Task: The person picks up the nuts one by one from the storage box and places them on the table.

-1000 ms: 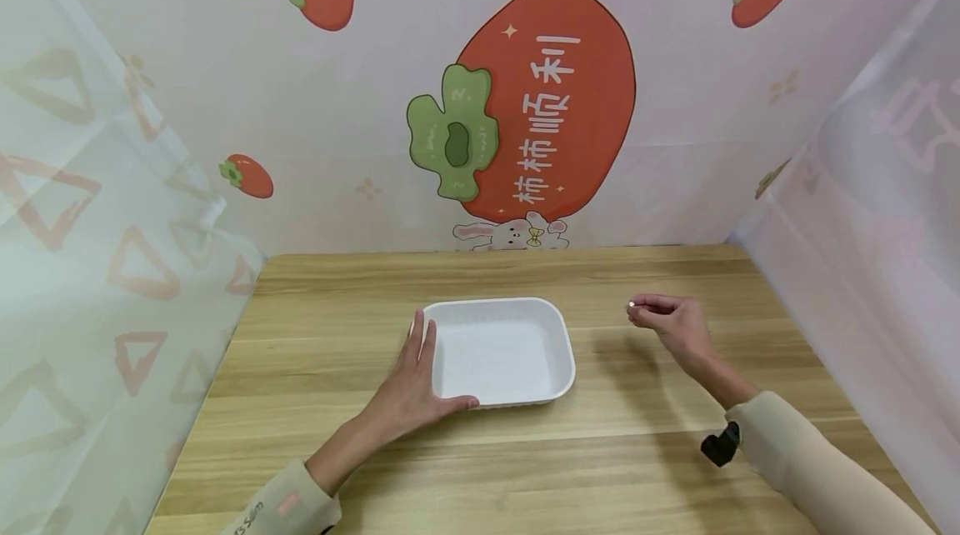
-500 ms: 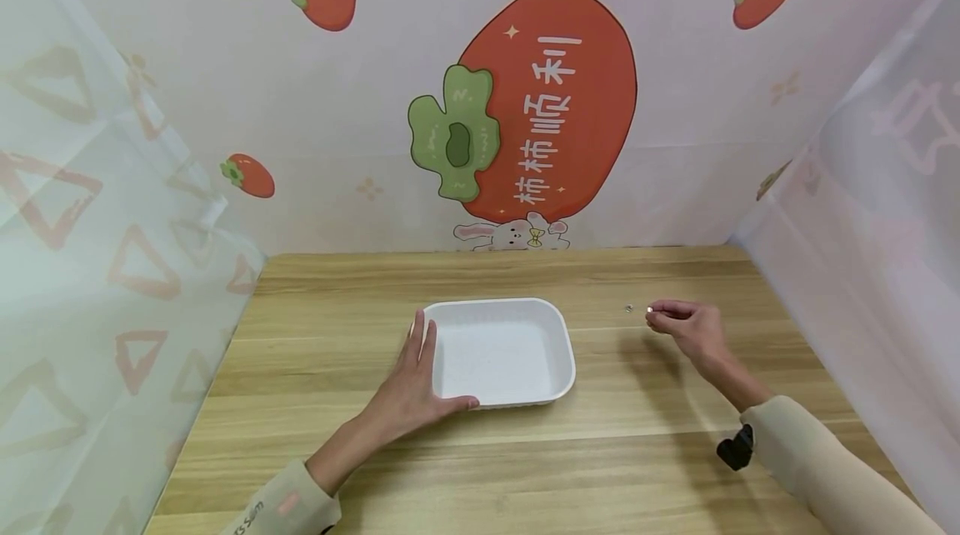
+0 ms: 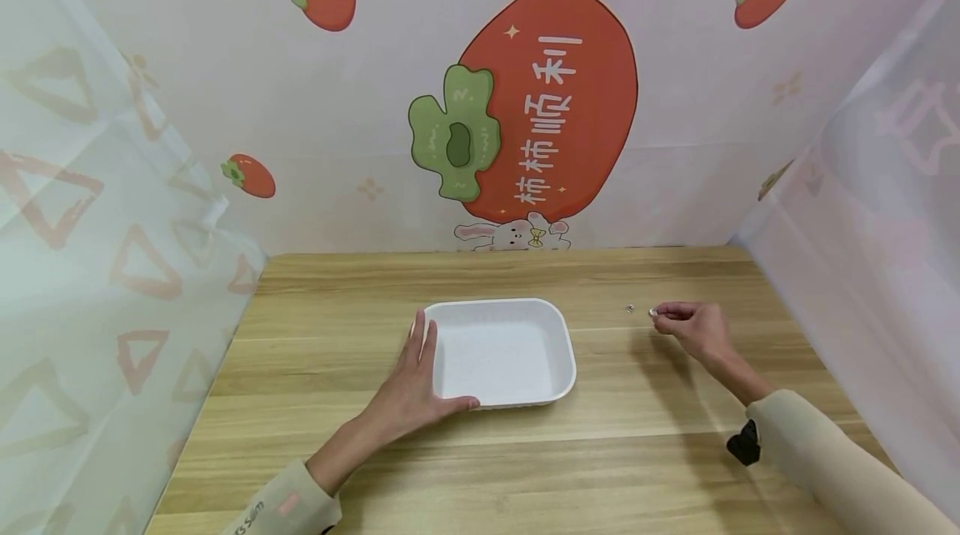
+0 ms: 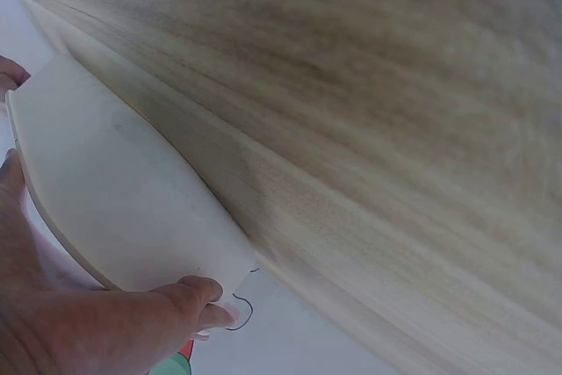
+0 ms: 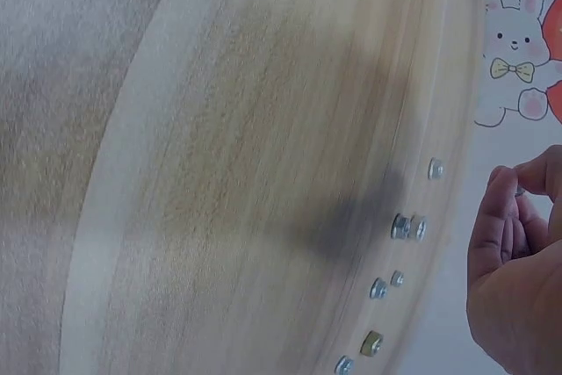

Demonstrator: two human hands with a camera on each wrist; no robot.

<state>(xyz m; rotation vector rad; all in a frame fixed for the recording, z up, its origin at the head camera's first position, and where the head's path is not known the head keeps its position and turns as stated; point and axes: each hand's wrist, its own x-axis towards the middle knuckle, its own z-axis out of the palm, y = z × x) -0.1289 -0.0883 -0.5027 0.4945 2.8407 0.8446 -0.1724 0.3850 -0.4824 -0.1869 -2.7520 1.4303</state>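
A white, shallow rectangular tray (image 3: 495,356) sits mid-table. My left hand (image 3: 408,393) rests at its left side, fingers straight along the left rim and thumb on the near rim; in the left wrist view the tray's outer wall (image 4: 123,173) lies between thumb and fingers. To the right of the tray, my right hand (image 3: 693,331) pinches a small shiny metal nut (image 3: 653,312) between thumb and fingertips, mostly hidden by them. Another small nut (image 3: 629,308) lies on the wood just left of those fingertips. The right wrist view shows the pinching hand (image 5: 518,234) above the tabletop.
Several more small hex metal pieces, including a yellowish one (image 5: 372,343), lie in a loose line on the wooden table (image 3: 480,477); the head view hides these behind the right hand. A printed backdrop (image 3: 337,102) rises behind the table, with pale sheets on both sides.
My right hand has moved a little to the right, fingertips still on a shiny piece, leaving a small nut in plain sight on the table. The left hand and tray have stayed put.
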